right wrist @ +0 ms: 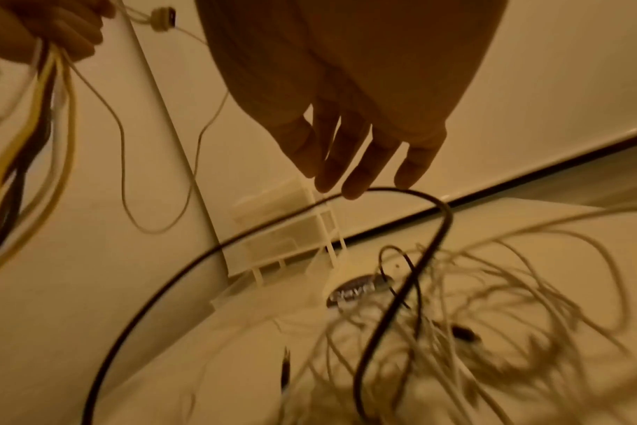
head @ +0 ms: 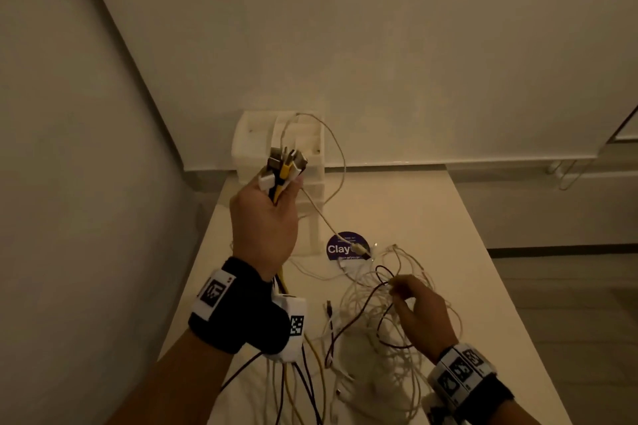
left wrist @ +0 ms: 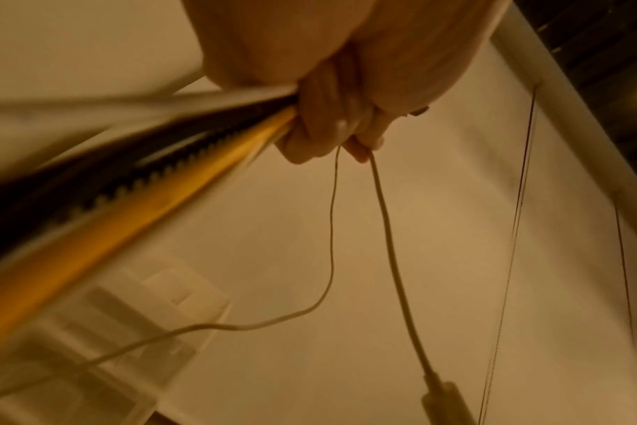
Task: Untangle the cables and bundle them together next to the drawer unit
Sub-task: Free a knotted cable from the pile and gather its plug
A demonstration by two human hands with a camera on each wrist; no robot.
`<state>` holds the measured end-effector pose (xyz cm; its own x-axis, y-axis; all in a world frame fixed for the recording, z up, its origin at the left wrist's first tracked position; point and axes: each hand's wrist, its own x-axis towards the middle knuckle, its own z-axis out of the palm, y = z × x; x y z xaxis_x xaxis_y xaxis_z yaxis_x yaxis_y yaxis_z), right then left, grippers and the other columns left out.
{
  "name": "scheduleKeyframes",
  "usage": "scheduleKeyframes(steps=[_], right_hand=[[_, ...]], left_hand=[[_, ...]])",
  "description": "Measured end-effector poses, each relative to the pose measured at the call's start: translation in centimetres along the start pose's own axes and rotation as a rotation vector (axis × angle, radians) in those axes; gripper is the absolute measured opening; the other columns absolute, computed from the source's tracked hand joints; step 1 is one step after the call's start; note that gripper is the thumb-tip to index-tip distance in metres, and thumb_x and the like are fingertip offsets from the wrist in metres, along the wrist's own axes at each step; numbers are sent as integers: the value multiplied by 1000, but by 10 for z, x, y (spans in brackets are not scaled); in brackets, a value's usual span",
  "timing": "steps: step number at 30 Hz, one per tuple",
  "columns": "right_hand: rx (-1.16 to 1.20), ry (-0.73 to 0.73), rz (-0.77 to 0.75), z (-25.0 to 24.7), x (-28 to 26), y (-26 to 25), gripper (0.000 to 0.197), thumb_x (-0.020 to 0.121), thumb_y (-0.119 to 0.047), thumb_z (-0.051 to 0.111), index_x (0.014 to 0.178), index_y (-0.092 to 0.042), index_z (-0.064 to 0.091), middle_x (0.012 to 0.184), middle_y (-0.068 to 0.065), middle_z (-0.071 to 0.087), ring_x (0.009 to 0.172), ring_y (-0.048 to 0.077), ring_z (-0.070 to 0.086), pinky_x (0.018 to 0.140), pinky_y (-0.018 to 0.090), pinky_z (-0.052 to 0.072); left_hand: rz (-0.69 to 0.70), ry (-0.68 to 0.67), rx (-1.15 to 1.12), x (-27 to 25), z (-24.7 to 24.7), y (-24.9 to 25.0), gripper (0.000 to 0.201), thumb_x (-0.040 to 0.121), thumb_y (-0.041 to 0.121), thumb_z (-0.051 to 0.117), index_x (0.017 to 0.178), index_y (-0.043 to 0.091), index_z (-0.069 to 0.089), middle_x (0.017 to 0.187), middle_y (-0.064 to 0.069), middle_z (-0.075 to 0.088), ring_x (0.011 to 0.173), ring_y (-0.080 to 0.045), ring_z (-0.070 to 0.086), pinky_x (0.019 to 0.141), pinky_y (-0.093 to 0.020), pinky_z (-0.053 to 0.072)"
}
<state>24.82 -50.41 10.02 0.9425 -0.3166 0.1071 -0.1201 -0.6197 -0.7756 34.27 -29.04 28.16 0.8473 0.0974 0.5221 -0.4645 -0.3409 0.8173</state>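
- Left hand (head: 264, 217), raised, gripped a bundle of cable ends (head: 284, 164)
- Right hand (head: 419, 310), fingers straight, touched a dark cable (right wrist: 400, 191) above the tangle (head: 386, 328)

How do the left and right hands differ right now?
The left hand is raised in front of the drawer unit; the right hand is low over the tangled pile. The left grips a bunch of cable ends in a fist; the right's fingers are straight, a dark cable looped at their tips. Both wear marker wristbands.
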Motion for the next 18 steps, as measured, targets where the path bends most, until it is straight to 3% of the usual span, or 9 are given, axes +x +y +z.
scheduleKeyframes(steps=[3, 6, 8, 9, 11, 13, 16, 18], right_hand=[[124, -50, -83, -17, 6, -38, 39, 85, -3, 63, 110, -32, 56, 100, -13, 67, 93, 2, 62, 88, 30, 51], [436, -227, -157, -40, 2, -88, 49, 85, -19, 64, 130, -30, 47, 113, -9, 65, 104, 13, 62, 91, 30, 51], [475, -341, -215, -49, -2, -119, 51, 88, -26, 63, 136, -29, 43, 116, -7, 65, 102, 17, 64, 86, 27, 53], [415, -365, -256, -50, -5, -130, 49, 91, -26, 62, 136, -28, 43, 113, -7, 66, 97, 16, 66, 81, 24, 53], [280, -354, -340, -47, -10, -143, 38, 96, -18, 57, 132, -26, 48, 98, -8, 68, 79, 13, 67, 68, 18, 50], [243, -327, -383, -48, -19, -147, 29, 97, -13, 52, 123, -27, 55, 85, -9, 67, 67, 12, 63, 64, 19, 50], [247, -335, -373, -58, -42, -143, 30, 95, -14, 52, 117, -32, 61, 83, -11, 67, 68, 11, 62, 64, 20, 52], [216, -334, -353, -71, -64, -135, 27, 94, -19, 56, 110, -38, 65, 84, -12, 67, 70, 12, 64, 65, 22, 54]], left_hand=[[-11, -9, -15, -9, 0, -6, 11, 90, 22, 64, 99, 21, 71, 76, 25, 63, 67, 13, 58, 62, -6, 41], [-60, -55, -71, -17, -1, -10, 9, 89, 21, 65, 93, 28, 70, 73, 18, 66, 68, -1, 60, 64, -16, 47], [-82, -87, -102, -23, -3, -9, 15, 89, 21, 66, 89, 36, 68, 72, 19, 68, 74, -11, 64, 71, -23, 51], [-97, -98, -119, -26, -4, -9, 15, 88, 20, 66, 88, 35, 68, 71, 21, 69, 77, -10, 66, 73, -22, 52], [-120, -124, -147, -29, -9, -8, 9, 88, 18, 66, 90, 25, 70, 67, 25, 67, 71, 1, 65, 68, -15, 50], [-125, -147, -164, -30, -14, -8, 7, 89, 20, 64, 88, 17, 70, 53, 20, 60, 54, 5, 56, 55, -10, 42], [-164, -177, -257, -31, -28, -8, 21, 86, 32, 61, 86, 13, 68, 57, -5, 47, 42, -14, 38, 48, -14, 34], [-188, -186, -361, -29, -41, -12, 25, 89, 34, 60, 78, 12, 64, 43, 1, 34, 35, -13, 30, 43, -15, 32]])
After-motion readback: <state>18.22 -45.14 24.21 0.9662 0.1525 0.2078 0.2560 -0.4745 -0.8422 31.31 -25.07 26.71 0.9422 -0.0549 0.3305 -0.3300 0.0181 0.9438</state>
